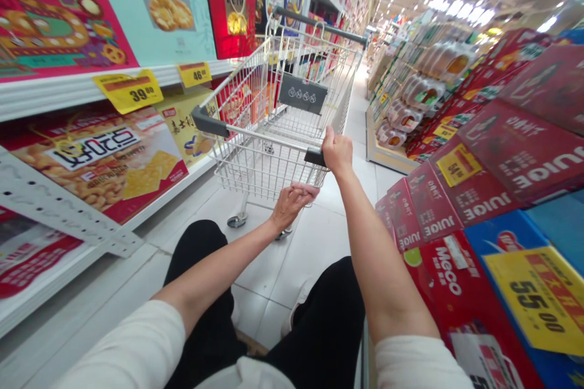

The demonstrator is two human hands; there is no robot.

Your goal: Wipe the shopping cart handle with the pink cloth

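A wire shopping cart (255, 161) stands in front of me, with its dark push bar (319, 27) at the far end. My right hand (337, 151) is closed around the near rim of the cart, beside the black corner guard (314, 157). Just below that corner, close to the wire basket, is my left hand (289, 206). Its fingers are bent and pressed together, with a pinkish edge showing along them; whether that is a cloth or only fingers I cannot make out. The cart's lower frame is partly hidden by my hands.
On the left, a white shelf (55, 90) carries gift boxes, with yellow price tags (130, 91) on its edge. Stacked red juice cartons (483, 176) rise close on my right. Further along stands a display (392, 165) of packs. White floor tiles (264, 273) run between my knees.
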